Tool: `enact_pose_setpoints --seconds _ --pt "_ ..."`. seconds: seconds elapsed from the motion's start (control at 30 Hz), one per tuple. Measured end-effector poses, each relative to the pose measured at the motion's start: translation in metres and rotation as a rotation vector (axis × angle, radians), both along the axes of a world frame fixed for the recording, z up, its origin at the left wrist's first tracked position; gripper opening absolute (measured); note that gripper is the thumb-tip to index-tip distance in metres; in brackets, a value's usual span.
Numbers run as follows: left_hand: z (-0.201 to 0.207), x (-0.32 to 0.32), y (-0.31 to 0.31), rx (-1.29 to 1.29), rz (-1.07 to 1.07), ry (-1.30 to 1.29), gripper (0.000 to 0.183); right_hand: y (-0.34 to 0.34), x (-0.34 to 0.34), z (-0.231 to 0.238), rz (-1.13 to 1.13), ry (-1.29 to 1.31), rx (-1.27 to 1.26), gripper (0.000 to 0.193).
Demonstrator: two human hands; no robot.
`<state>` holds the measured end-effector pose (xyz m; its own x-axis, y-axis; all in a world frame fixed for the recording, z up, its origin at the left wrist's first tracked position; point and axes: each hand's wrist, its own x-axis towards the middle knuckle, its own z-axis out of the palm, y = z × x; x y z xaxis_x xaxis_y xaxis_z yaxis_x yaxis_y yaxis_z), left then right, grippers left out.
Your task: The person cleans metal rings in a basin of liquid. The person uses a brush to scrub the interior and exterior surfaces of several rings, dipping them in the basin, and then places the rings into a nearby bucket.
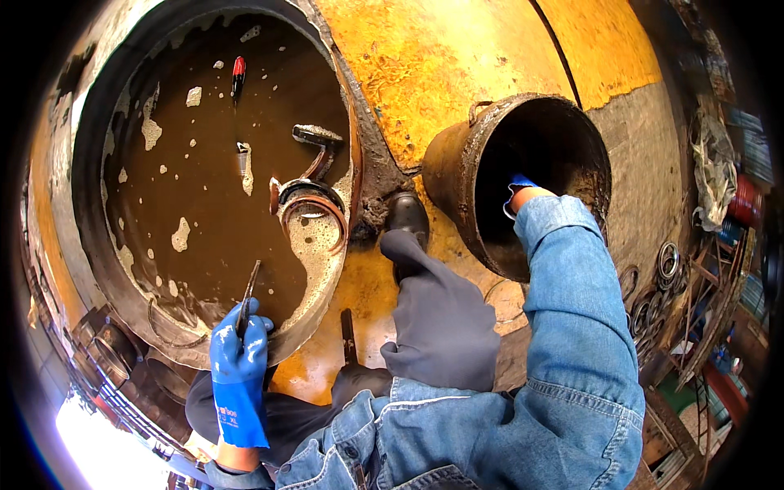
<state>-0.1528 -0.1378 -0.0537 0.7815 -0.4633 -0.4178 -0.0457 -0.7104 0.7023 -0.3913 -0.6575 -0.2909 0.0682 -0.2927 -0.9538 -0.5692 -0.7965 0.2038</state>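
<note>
My left hand [238, 351], in a blue rubber glove, is closed around a narrow dark pointed tool [250, 292]. The tool points up over the near rim of a large round tub [91, 175] of brown, foamy water. My right arm reaches into a wide, dirty metal bucket [453, 167] lying with its mouth toward me. Only a bit of my right hand's blue glove [521, 184] shows at the mouth; its fingers are hidden in the dark inside. Several curved rings [314, 208] lean at the tub's right wall, below a dark T-shaped piece [318, 137] with foam on it.
A red-and-black handle [238, 73] sticks out of the water at the tub's far side. My shoe [407, 216] stands between tub and bucket on a worn yellow floor [457, 49]. Metal rings [653, 302] and clutter lie at the right. A dark bar [349, 335] is near my leg.
</note>
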Motion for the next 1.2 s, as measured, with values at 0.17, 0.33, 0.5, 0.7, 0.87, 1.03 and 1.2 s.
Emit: enact_pose_setpoints --seconds 0.17,0.33,0.5,0.7,0.87,1.03,1.2 --pt "-0.002 0.001 0.003 -0.001 0.066 0.071 0.029 0.003 -0.001 0.004 -0.101 0.0 -0.026 0.044" --pt "-0.003 -0.003 0.006 0.001 0.04 0.006 0.03 0.011 0.008 0.013 -0.205 -0.033 -0.064 0.046" --pt "0.006 0.001 -0.001 0.043 0.063 0.079 0.031 0.033 0.029 0.055 -0.439 -0.148 -0.246 0.048" --pt "-0.015 0.006 0.006 -0.039 0.034 0.09 0.032 0.013 0.024 0.03 0.292 -0.032 -0.151 0.042" --pt "-0.017 0.003 0.021 -0.074 0.1 -0.051 0.029 -0.001 0.047 0.18 0.085 -0.388 -0.035 0.053" --pt "-0.031 0.002 0.008 -0.175 0.121 -0.077 0.031 0.0 -0.02 0.249 -0.52 -0.794 -0.199 0.05" --pt "-0.035 0.007 0.015 -0.175 0.115 -0.138 0.028 0.036 -0.034 0.259 -1.03 -1.08 0.094 0.054"
